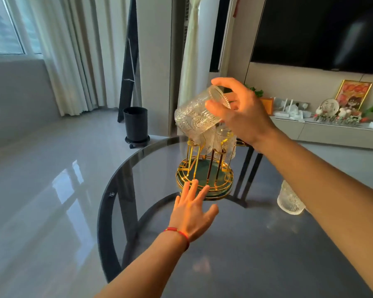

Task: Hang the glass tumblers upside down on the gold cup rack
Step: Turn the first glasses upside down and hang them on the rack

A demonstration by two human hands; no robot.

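Note:
The gold cup rack (194, 157) with its round green base stands at the far side of the round glass table (235, 244). Clear tumblers hang upside down on its back pegs (224, 139). My right hand (243, 112) grips an embossed glass tumbler (195, 116) by its bottom end, tilted with the mouth down and to the left, just above the rack's near-left peg. My left hand (192, 209) lies flat with fingers spread, its fingertips touching the base's front rim. Another tumbler (290, 200) stands on the table under my right forearm, partly hidden.
A black bin (136, 123) on wheels stands on the shiny floor beyond the table, beside a leaning black stand (129, 61). Curtains hang at the left. A dark TV and a low cabinet with ornaments (340, 117) fill the right wall.

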